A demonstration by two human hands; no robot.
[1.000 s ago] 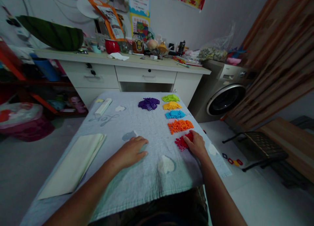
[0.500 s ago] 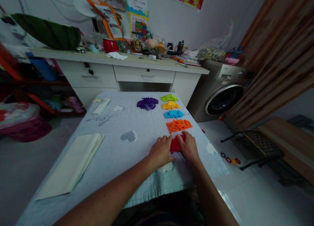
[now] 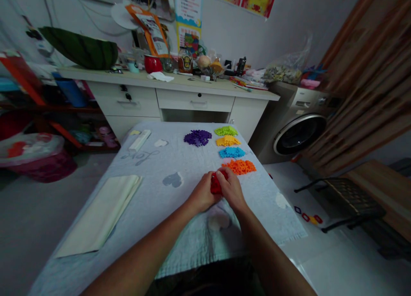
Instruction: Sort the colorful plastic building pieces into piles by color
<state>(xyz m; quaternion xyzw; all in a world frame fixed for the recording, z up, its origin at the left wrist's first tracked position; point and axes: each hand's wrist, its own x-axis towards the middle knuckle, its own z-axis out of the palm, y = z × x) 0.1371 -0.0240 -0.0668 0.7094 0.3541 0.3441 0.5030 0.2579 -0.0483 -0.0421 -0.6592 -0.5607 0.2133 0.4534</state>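
Note:
My left hand (image 3: 204, 194) and my right hand (image 3: 231, 188) are cupped together around a bunch of small red plastic pieces (image 3: 216, 184), near the front of the cloth-covered table. The fingers hide most of the red bunch. Just beyond my hands lies an orange pile (image 3: 241, 167) of similar pieces. Behind it, in a column, are a blue pile (image 3: 231, 152), a yellow pile (image 3: 227, 140) and a green pile (image 3: 225, 131). To the left of these sits a larger purple pile (image 3: 198, 137).
A folded cream cloth (image 3: 101, 214) lies on the left of the table (image 3: 154, 210), with a white box-like bar (image 3: 140, 140) behind it. A cluttered desk (image 3: 195, 101) stands along the wall, a washing machine (image 3: 295, 120) at right. A dark stool (image 3: 349, 195) is on the right.
Both hands have gathered the red pieces together and closed round them, shifting slightly left, away from where the red pile lay spread. The camera view has turned a little left.

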